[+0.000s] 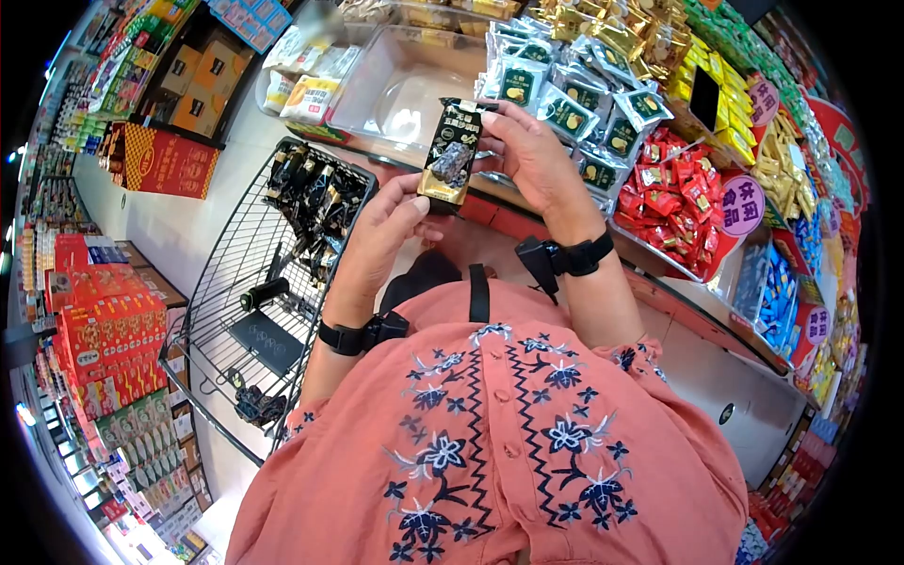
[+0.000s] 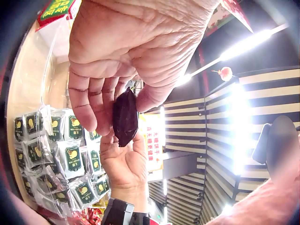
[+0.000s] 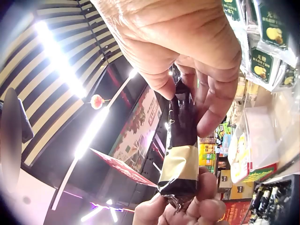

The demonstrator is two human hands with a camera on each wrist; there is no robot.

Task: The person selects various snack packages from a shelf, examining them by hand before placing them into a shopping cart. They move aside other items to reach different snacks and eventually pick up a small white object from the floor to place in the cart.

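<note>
A small black and gold snack packet is held in front of the body, its printed front facing up. My left hand pinches its lower end between thumb and fingers. At the upper end, my right hand grips the other side with thumb and fingertips. The left wrist view shows the dark packet end-on between both hands. In the right wrist view, the packet's gold band shows between the two hands. More black and gold packets lie in the wire shopping cart at the left.
Ahead stands a clear plastic bin. Beside it are silver and green packets, red packets and yellow packs. A dark phone-like rectangle rests on the yellow packs. Red boxes are stacked past the cart.
</note>
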